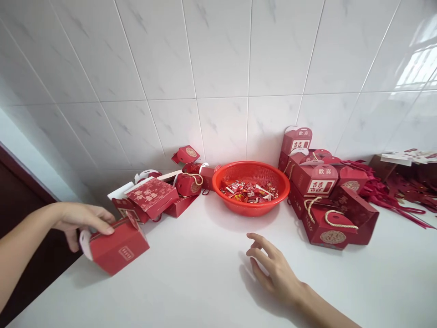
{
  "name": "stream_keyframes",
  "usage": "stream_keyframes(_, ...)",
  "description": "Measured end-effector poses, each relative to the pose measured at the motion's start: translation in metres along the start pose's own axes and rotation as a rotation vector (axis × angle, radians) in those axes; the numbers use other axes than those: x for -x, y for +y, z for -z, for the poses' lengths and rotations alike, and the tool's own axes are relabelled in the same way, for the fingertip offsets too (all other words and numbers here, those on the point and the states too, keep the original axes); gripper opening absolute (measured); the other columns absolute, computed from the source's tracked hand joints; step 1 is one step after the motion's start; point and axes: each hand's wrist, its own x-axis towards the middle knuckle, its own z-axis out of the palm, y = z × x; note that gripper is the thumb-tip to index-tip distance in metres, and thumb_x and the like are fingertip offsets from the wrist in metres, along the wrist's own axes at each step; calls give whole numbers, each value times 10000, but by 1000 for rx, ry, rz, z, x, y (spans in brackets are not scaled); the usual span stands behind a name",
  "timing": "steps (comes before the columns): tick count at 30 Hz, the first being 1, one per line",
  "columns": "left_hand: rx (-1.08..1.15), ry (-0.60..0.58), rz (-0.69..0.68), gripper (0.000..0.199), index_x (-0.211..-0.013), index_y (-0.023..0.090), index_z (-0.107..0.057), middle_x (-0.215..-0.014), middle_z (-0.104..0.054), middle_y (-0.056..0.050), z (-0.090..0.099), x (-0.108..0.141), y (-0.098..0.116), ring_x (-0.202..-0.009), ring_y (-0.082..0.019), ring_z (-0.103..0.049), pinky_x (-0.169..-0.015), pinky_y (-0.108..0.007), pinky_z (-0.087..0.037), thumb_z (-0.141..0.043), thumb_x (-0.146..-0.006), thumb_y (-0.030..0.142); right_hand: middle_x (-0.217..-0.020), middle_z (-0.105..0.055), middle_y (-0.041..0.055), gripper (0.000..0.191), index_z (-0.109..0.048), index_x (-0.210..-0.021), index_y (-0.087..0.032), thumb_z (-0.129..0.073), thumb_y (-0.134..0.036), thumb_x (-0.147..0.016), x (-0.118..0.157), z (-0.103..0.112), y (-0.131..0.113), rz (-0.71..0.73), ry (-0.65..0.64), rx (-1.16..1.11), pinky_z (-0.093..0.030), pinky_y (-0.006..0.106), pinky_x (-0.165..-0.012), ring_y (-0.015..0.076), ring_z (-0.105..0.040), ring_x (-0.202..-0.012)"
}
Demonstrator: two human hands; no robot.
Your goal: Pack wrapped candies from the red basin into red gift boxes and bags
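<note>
At the left, my left hand grips a red gift box by its upper edge, thumb on top. The box is tilted, with white flap insides showing, and hangs close to the table's left edge. Right behind it lies a pile of similar red boxes. My right hand hovers over or rests on the white tabletop, fingers apart and curved, holding nothing. Beyond that hand stands a red plastic basket with wrapped candies inside.
Stacked red boxes with rope handles stand at the right. Dark red ribbons and more packaging lie farther right. A tiled wall bounds the back of the white table; its left edge drops off beside a dark area.
</note>
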Motion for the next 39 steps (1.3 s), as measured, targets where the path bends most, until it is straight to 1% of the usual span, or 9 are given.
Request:
stream_keyframes(5,71,-528,-19,245,-626,200,-631,-579,-679,-37,24,-19,25,-566,-243,-670,-505,-303,-507,-717,-526,406,-1201,-649,164,231,-579,-1001,-225,-458,-62,-891,-1,2,2,-24,-7,-27,-609,340,-705,190,-695,-818)
stream_keyframes(8,87,-660,-54,224,-675,193,-675,-698,-739,-88,30,-13,63,-635,-246,-707,-493,-255,-498,-717,-563,382,-1188,-655,154,223,-580,-1002,-231,-458,-74,-900,-4,6,5,-43,-7,-44,-604,331,-691,184,-695,-791)
stream_keyframes(11,112,-720,-313,230,-709,193,-695,-728,-727,-66,20,4,107,-615,-229,-705,-509,-257,-510,-697,-643,413,-1178,-660,141,206,-582,-1027,-236,-454,-107,-930,-7,13,7,-76,-9,-47,-601,318,-702,187,-707,-811)
stream_keyframes(16,226,-575,-828,367,-569,199,-524,-646,-593,-14,-23,28,175,-636,-209,-709,-514,-230,-519,-642,-776,478,-1217,-637,140,333,-511,-1323,-243,-471,-214,-994,-10,29,10,-147,59,-94,-604,327,-784,184,-703,-864)
stream_keyframes(20,328,-498,-1020,255,-805,197,-672,-740,-653,-21,-57,40,214,-691,-203,-723,-564,-234,-524,-557,-876,414,-1411,-540,128,441,-452,-1472,-313,-434,-323,-1031,-11,42,14,-192,54,-77,-572,393,-964,240,-626,-1203)
stream_keyframes(24,284,-335,-1131,433,-1343,237,-600,-663,-662,37,-77,51,232,-632,-173,-674,-613,-249,-502,-486,-933,318,-1506,-458,107,405,-553,-1413,-342,-422,-392,-1033,-12,49,17,-238,21,-91,-531,442,-1044,271,-492,-1374)
stream_keyframes(27,201,-173,-1230,420,-1300,255,-659,-768,-733,18,-86,59,235,-681,-166,-666,-667,-249,-478,-437,-943,247,-1483,-484,119,358,-688,-1229,-291,-410,-403,-1033,-15,50,17,-305,1,-126,-517,464,-1054,283,-481,-1381)
stream_keyframes(34,73,-132,-1138,438,-1099,239,-771,-825,-774,-1,-92,57,225,-627,-168,-657,-600,-260,-420,-438,-833,139,-1271,-660,128,361,-548,-678,-206,-567,-432,-958,-23,62,10,-458,110,-408,-544,437,-965,290,-631,-1192)
stream_keyframes(39,28,-128,-1005,400,-1127,228,-752,-690,-699,8,-88,50,213,-578,-174,-598,-559,-261,-376,-469,-844,217,-1367,-626,127,283,-636,-723,-207,-714,-448,-848,-24,79,17,-490,-76,-509,-506,532,-1012,337,-617,-1228)
